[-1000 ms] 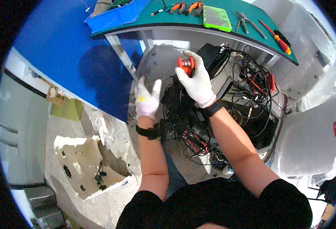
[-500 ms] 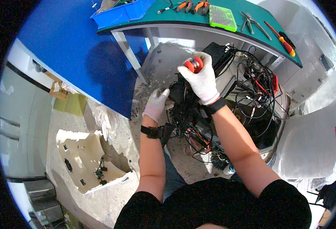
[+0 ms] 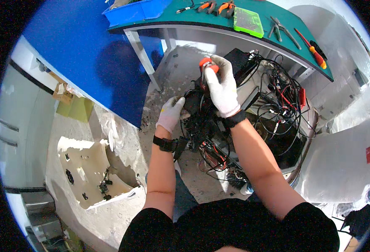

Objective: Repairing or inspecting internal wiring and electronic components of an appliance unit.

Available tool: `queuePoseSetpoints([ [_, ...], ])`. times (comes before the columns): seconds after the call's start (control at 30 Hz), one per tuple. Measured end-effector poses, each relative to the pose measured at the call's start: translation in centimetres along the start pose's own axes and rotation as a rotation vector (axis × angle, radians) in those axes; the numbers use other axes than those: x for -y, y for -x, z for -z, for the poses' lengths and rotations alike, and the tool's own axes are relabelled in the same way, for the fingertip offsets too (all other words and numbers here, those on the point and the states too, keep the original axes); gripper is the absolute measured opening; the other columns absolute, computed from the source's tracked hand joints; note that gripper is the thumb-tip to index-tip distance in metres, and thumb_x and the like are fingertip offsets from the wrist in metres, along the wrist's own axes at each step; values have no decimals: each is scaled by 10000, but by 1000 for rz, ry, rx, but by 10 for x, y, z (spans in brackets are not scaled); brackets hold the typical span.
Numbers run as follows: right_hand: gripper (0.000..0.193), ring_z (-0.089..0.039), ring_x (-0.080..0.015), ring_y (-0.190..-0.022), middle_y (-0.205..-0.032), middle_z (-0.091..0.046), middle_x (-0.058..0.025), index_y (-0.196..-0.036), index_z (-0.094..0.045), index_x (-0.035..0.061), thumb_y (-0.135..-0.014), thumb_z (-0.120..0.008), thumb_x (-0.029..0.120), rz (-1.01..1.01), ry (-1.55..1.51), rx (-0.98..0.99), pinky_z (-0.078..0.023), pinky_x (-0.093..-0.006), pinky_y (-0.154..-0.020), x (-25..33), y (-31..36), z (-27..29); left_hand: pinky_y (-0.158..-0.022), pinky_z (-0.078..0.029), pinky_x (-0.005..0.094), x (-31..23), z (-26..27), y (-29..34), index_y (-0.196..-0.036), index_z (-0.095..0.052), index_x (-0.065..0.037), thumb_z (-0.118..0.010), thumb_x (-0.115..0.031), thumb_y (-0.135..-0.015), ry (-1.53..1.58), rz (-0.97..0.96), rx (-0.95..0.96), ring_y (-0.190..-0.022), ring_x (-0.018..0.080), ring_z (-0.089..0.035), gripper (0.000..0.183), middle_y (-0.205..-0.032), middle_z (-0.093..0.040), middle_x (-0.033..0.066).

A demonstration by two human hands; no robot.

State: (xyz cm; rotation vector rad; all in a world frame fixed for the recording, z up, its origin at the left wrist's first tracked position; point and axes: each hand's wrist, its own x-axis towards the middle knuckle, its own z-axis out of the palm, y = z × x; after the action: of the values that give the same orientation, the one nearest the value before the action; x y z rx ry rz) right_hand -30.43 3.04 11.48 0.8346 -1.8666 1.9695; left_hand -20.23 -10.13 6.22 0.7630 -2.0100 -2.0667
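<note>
Workbench [image 3: 277, 21] edge curves across the far side, its green top carrying pliers [image 3: 228, 6], a lime parts box [image 3: 248, 19] and a red-handled screwdriver [image 3: 315, 48]; bare concrete floor [image 3: 122, 218] lies open to the near left, beside a cream plastic panel [image 3: 84, 168]. Below the bench, the gloved right hand [image 3: 223, 88] is clenched around a red-handled tool [image 3: 207, 64], held upright over a black wiring bundle [image 3: 202, 126]. The gloved left hand [image 3: 171, 114], fingers curled, grips the bundle's left end, just beside the right wrist.

Tool [image 3: 207, 64] tip behind right hand [image 3: 223, 86]
</note>
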Motion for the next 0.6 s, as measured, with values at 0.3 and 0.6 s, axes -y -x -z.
queuePoseSetpoints([
  [0.3, 324, -554, -227, -1004, -1086, -575, -152, -1200, -468, -14, -955, -392, 183, 33, -104, 87, -404, -312, -925, 7, 5, -1, -654, -577, 318, 12, 3, -6, -1182, -504, 73, -551, -266, -909, -105, -78, -29, -812, 197, -610, 438, -1015, -589, 142],
  [0.6, 573, -591, -216, -910, -1024, -599, -114, -1181, -491, 22, -746, -741, 299, 9, 73, 175, -469, -313, -832, 11, 8, -6, -652, -578, 307, 18, -1, -3, -1190, -494, 80, -565, -235, -906, 120, -15, 7, -824, 180, -602, 430, -1042, -571, 131],
])
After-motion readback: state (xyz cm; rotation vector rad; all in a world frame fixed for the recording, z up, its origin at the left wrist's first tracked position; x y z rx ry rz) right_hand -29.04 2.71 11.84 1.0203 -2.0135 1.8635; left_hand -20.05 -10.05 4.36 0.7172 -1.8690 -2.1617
